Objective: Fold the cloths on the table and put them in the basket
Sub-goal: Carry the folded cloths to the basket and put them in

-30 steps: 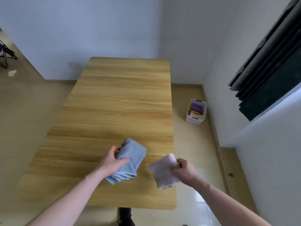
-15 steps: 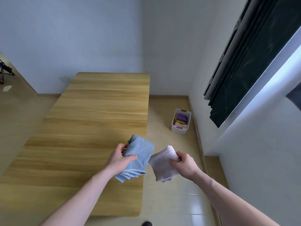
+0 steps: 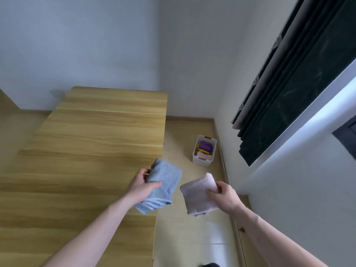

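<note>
Hands carry one folded cloth each, both lifted clear of the table (image 3: 86,151). Left hand (image 3: 141,186) grips a folded blue cloth (image 3: 163,182), thumb lying across its top face and fingers curled under its left edge; the cloth's layered edges hang down toward the person, and it sits over the table's right edge. Right hand (image 3: 224,196) pinches a folded pale pink cloth (image 3: 198,195) at its upper right corner, so the cloth hangs tilted over the floor (image 3: 192,237), just beside the blue one but not touching it. Farther off, a white slotted basket (image 3: 201,160) stands on the floor close to the wall below a dark curtain (image 3: 298,83), well apart from both hands. Inside it lie a purple cloth (image 3: 205,145), something yellow under that, and a pinkish cloth (image 3: 203,155) at the near end.
</note>
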A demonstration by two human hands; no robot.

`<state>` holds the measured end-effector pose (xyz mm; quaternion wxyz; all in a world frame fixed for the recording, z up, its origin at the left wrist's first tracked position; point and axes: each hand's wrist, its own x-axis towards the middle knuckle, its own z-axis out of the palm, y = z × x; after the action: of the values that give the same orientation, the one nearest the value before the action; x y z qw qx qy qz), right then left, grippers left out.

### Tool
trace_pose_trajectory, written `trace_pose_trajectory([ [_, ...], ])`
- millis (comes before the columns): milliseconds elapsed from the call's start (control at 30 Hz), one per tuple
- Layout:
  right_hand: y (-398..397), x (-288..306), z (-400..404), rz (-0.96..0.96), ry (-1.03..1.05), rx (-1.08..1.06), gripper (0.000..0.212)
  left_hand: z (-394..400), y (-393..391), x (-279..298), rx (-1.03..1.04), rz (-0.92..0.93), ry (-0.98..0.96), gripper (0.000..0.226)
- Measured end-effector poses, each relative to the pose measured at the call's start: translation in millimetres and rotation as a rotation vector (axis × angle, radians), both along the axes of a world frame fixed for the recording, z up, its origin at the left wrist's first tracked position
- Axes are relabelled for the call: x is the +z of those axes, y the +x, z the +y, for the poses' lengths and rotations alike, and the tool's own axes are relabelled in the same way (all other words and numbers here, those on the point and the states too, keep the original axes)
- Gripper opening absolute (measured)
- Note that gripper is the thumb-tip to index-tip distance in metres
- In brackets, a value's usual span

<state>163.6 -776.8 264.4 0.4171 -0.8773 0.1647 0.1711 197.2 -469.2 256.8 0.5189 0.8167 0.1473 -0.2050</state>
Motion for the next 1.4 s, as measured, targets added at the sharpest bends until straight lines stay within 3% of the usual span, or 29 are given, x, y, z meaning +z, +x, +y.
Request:
trace_pose_trajectory([
  [467,190,-28,-114,0.092,0.01,0.015,0.01,-112,163,-17,0.102,0.073,0.024,0.055],
  [767,309,-35,-161,0.168,0.101,-0.033,0.028,-163,272,-4,0.146,0.089,0.047,0.061],
  [900,360,-44,-169,0.195,0.119,-0.082,0.023,-175,335,-3,0.11,0.078,0.048,0.044],
  [1233,497,-111,-171,0.345,0.102,-0.357,0.035,-183,547,-59,-0.066,0.164,0.043,0.042],
  [1400,560,-144,-173,0.412,0.104,-0.437,0.016,-195,646,-92,-0.198,0.2,0.092,0.041],
])
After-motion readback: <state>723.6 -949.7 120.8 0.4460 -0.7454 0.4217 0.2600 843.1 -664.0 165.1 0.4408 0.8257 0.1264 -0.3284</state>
